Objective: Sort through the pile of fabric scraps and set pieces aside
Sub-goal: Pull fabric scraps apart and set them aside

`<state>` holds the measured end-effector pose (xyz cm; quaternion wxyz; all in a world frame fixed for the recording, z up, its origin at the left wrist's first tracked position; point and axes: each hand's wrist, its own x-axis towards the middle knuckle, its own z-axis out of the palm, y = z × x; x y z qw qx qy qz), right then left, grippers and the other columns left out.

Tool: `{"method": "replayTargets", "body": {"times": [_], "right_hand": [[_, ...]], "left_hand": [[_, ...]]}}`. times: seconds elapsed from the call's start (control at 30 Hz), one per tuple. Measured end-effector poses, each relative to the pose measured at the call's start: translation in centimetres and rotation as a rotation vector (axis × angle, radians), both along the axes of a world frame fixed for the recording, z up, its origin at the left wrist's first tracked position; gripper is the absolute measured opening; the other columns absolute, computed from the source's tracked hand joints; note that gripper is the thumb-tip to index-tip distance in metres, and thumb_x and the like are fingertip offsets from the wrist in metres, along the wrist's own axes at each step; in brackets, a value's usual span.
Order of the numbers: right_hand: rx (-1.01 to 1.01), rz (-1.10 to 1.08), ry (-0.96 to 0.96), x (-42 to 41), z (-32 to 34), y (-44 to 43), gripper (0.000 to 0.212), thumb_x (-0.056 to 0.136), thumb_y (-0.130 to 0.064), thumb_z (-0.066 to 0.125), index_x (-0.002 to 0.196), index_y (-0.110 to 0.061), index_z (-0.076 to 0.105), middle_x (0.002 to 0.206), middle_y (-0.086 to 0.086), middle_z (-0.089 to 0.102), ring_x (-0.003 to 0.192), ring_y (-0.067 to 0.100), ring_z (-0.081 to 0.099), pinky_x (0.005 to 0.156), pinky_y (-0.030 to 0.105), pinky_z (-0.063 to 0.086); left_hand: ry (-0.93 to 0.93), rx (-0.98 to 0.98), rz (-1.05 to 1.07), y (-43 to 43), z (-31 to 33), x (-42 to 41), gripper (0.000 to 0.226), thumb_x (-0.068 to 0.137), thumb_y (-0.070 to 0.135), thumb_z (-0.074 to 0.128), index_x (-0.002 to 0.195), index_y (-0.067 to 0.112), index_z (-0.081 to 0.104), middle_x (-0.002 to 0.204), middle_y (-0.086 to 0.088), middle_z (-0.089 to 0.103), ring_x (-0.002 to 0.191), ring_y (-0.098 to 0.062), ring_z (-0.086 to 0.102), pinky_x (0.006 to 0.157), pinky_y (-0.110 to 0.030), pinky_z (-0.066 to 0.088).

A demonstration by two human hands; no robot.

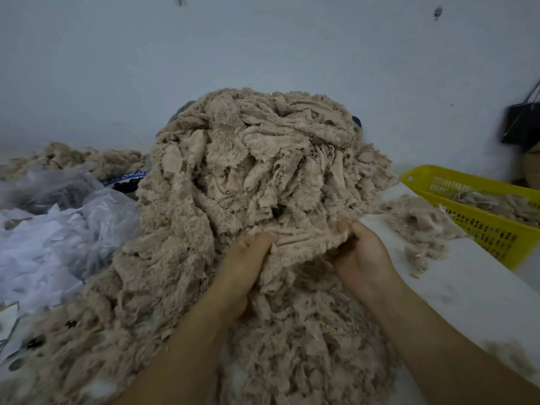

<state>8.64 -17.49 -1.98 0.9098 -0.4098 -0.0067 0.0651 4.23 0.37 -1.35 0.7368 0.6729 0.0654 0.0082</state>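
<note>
Scrap (306,240) stretched between left hand (245,266) and right hand (362,255), both seemingly pinching it.

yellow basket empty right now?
No, the yellow basket at the right has beige scraps lying inside it.

Head-worn, forward-down, close over pile (239,176)

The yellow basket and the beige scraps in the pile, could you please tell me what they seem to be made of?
The yellow slotted basket looks like rigid moulded plastic: uniform colour, regular lattice wall. The beige fabric scraps look like soft plush or fleece, possibly synthetic: fuzzy pile on one face, smoother ribbed backing, frayed edges.
</note>
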Motion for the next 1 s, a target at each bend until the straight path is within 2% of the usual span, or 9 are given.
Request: {"method": "replayTargets", "body": {"times": [0.07,0.2,0.4,0.5,0.6,0.7,0.83,0.93,1.0], "right_hand": [[0.025,-0.037,0.036,0.1,0.0,-0.1,0.052,0.099,-0.007,0.029,0.049,-0.017,0.040,0.058,-0.003,0.040,0.050,0.011,0.030,0.053,0.025,0.025],[0.018,-0.060,0.062,0.1,0.0,0.6,0.048,0.101,-0.009,0.028,0.054,-0.015,0.036,0.053,-0.005,0.039,0.052,0.010,0.028,0.053,0.025,0.023],[-0.005,-0.027,0.024,0.1,0.1,1.0,0.053,0.094,-0.003,0.028,0.045,-0.018,0.039,0.054,-0.004,0.038,0.047,0.008,0.032,0.046,0.021,0.027],[0.134,-0.092,0.054,0.4,0.5,-0.5,0.049,0.092,-0.001,0.031,0.047,-0.017,0.037,0.059,-0.003,0.044,0.043,0.010,0.037,0.040,0.022,0.033],[0.244,-0.190,0.066,1.1,0.5,-2.8,0.045,0.093,0.000,0.032,0.051,-0.016,0.039,0.058,-0.001,0.040,0.042,0.011,0.037,0.037,0.021,0.036],[0.044,-0.079,-0.001,0.9,-0.2,-2.0,0.042,0.090,-0.003,0.036,0.050,-0.012,0.048,0.067,0.004,0.052,0.043,0.010,0.038,0.036,0.017,0.034],[-0.655,0.046,-0.214,-0.2,-1.5,0.4,0.076,0.099,-0.059,0.037,0.038,-0.017,0.056,0.074,0.004,0.069,0.049,0.009,0.056,0.042,0.018,0.038],[-1.013,-0.134,-0.424,-0.8,-1.4,1.0,0.051,0.084,-0.067,0.043,0.056,-0.030,0.065,0.081,-0.007,0.067,0.065,-0.001,0.062,0.058,0.010,0.046],[-1.048,-0.187,-0.583,-1.2,-0.9,1.5,0.028,0.089,-0.064,0.051,0.086,-0.040,0.063,0.102,-0.017,0.054,0.085,-0.006,0.057,0.070,0.006,0.044]], "left_hand": [[0.003,-0.088,0.124,0.3,0.0,0.4,0.037,0.093,0.030,0.063,0.061,0.015,0.073,0.071,-0.014,0.069,0.059,-0.028,0.064,0.059,-0.031,0.050],[0.022,-0.265,0.276,0.9,0.0,0.7,0.031,0.093,0.030,0.064,0.070,0.013,0.074,0.071,-0.010,0.073,0.056,-0.023,0.070,0.048,-0.029,0.054],[-0.065,-0.324,0.394,1.0,-0.5,1.5,0.029,0.096,0.031,0.060,0.079,0.011,0.072,0.071,-0.008,0.073,0.061,-0.022,0.071,0.055,-0.031,0.058],[-0.109,-0.408,0.457,2.1,-0.5,1.5,0.035,0.097,0.031,0.057,0.070,0.014,0.070,0.063,-0.003,0.067,0.051,-0.019,0.063,0.044,-0.026,0.051],[-0.123,-0.445,0.473,3.3,-0.6,1.5,0.030,0.096,0.034,0.056,0.088,0.011,0.074,0.073,-0.006,0.070,0.056,-0.018,0.065,0.045,-0.026,0.051],[-0.091,-0.393,0.319,1.6,-0.9,1.5,0.030,0.095,0.037,0.060,0.096,0.010,0.073,0.083,-0.011,0.074,0.071,-0.025,0.072,0.057,-0.035,0.058],[-0.100,-0.522,0.193,0.9,-0.4,1.4,0.024,0.097,0.021,0.062,0.117,0.009,0.061,0.108,-0.017,0.074,0.098,-0.027,0.074,0.082,-0.046,0.061],[-0.134,-0.596,0.158,1.6,-0.3,1.5,0.033,0.096,0.013,0.060,0.129,0.008,0.057,0.123,-0.020,0.068,0.115,-0.030,0.065,0.102,-0.053,0.050],[-0.137,-0.571,0.086,1.2,-0.2,1.3,0.029,0.097,0.010,0.058,0.125,0.007,0.061,0.116,-0.019,0.071,0.106,-0.028,0.068,0.092,-0.046,0.057]]}}
